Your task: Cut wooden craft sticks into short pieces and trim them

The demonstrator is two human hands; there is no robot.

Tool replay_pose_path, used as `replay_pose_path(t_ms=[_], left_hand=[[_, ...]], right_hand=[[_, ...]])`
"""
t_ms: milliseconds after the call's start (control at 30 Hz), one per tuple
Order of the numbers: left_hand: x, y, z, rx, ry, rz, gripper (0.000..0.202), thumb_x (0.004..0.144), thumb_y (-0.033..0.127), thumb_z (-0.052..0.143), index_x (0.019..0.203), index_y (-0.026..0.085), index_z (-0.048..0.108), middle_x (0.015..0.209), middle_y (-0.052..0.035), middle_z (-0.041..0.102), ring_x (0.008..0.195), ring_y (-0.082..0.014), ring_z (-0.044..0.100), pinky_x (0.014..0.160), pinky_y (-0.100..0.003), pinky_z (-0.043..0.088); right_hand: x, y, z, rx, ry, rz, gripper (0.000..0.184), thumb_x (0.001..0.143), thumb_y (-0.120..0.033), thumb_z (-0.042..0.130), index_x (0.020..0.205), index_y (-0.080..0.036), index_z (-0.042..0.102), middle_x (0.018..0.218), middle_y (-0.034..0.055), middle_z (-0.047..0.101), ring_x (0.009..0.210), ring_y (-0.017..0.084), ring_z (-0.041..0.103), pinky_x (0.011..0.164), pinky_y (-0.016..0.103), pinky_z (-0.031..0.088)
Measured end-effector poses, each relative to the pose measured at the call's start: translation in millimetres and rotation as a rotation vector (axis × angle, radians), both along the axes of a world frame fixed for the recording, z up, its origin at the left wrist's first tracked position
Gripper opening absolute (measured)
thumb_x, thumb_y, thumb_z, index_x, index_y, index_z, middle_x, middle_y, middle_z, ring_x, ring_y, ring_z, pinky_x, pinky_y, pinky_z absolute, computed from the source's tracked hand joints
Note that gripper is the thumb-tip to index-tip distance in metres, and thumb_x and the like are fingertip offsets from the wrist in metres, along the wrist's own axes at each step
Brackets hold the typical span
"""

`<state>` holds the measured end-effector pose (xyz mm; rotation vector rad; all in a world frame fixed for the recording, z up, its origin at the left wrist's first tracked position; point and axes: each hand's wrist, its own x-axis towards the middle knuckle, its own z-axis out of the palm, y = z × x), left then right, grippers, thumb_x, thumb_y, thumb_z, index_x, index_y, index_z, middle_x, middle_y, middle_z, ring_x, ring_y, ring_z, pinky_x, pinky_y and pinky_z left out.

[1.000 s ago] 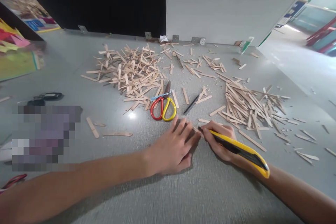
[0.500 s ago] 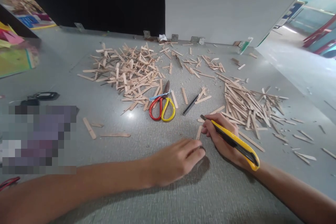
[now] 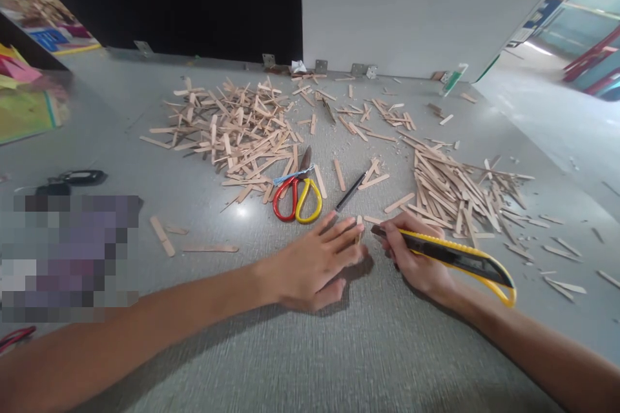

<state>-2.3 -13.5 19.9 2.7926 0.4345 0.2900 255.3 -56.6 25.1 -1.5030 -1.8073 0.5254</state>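
Observation:
My right hand (image 3: pixel 419 258) is wrapped round a yellow and black utility knife (image 3: pixel 458 251). Its tip points left, close to a small craft stick (image 3: pixel 372 220) on the table. My left hand (image 3: pixel 314 262) reaches in from the left with its fingers spread. Beside its fingertips is another craft stick (image 3: pixel 359 230), partly hidden by them; whether they touch it I cannot tell. Just beyond the left hand lie a black pen-like tool (image 3: pixel 351 191) and a pair of scissors (image 3: pixel 298 197) with one red and one yellow handle.
A loose heap of craft sticks (image 3: pixel 242 129) spreads at the back left. Another pile (image 3: pixel 445 187) lies at the right, with chips around it. Metal brackets (image 3: pixel 320 66) line the foot of an upright black-and-white panel (image 3: pixel 387 6). Keys (image 3: pixel 82 177) lie at the left.
My left hand has moved slightly up and left, and its curled fingers have spread. The knife has swung flatter in my right hand, its rear end now farther right.

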Motion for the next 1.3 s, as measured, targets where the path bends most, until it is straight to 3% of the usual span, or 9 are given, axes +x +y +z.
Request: replay_pose_path(t_ms=[133, 267, 400, 633, 833, 1300], left_hand=[[1, 3, 1.1, 0.015, 0.014, 0.039, 0.039, 0.103, 0.022, 0.052, 0.140, 0.012, 0.059, 0.170, -0.0210, 0.046, 0.166, -0.0381, 0.028, 0.134, -0.065, 0.024], [2, 3, 1.5, 0.050, 0.030, 0.036, 0.047, 0.104, 0.020, 0.050, 0.149, 0.008, 0.053, 0.170, -0.0238, 0.045, 0.164, -0.0429, 0.032, 0.131, -0.071, 0.026], [3, 2, -0.2, 0.054, 0.059, 0.047, 0.053, 0.105, 0.022, 0.051, 0.156, 0.012, 0.048, 0.173, -0.0222, 0.041, 0.164, -0.0434, 0.032, 0.130, -0.071, 0.026], [3, -1, -6.9, 0.063, 0.032, 0.057, 0.061, 0.106, 0.028, 0.057, 0.163, 0.015, 0.041, 0.174, -0.0259, 0.038, 0.165, -0.0437, 0.030, 0.130, -0.070, 0.026], [4, 0, -8.6, 0.072, 0.027, 0.041, 0.062, 0.107, 0.030, 0.056, 0.165, 0.012, 0.041, 0.173, -0.0288, 0.037, 0.164, -0.0468, 0.029, 0.130, -0.072, 0.026], [3, 1, -10.9, 0.091, 0.010, 0.055, 0.063, 0.105, 0.031, 0.058, 0.164, 0.015, 0.043, 0.173, -0.0265, 0.038, 0.163, -0.0455, 0.032, 0.130, -0.069, 0.027]], right_hand=[[-8, 3, 8.7, 0.035, 0.008, 0.006, 0.039, 0.111, -0.046, 0.055, 0.077, -0.026, 0.061, 0.061, -0.0028, 0.062, 0.049, 0.013, 0.055, 0.049, 0.028, 0.041], [-11, 4, 11.8, 0.039, 0.029, 0.032, 0.041, 0.110, -0.048, 0.056, 0.077, -0.026, 0.063, 0.060, -0.0028, 0.063, 0.048, 0.013, 0.055, 0.051, 0.029, 0.044], [-12, 5, 11.9, -0.016, 0.050, 0.079, 0.040, 0.110, -0.050, 0.055, 0.080, -0.025, 0.064, 0.059, -0.0030, 0.064, 0.046, 0.013, 0.055, 0.051, 0.028, 0.045], [-14, 11, 17.2, -0.045, 0.027, 0.129, 0.030, 0.106, -0.038, 0.059, 0.080, -0.024, 0.065, 0.058, -0.0043, 0.062, 0.049, 0.012, 0.057, 0.051, 0.025, 0.043], [-15, 12, 15.8, -0.005, 0.029, 0.135, 0.022, 0.103, -0.031, 0.061, 0.084, -0.023, 0.068, 0.062, -0.0042, 0.065, 0.051, 0.011, 0.059, 0.052, 0.023, 0.043], [-16, 13, 15.0, 0.020, 0.020, 0.159, 0.019, 0.104, -0.029, 0.061, 0.087, -0.023, 0.069, 0.062, -0.0044, 0.064, 0.051, 0.012, 0.057, 0.051, 0.024, 0.042]])
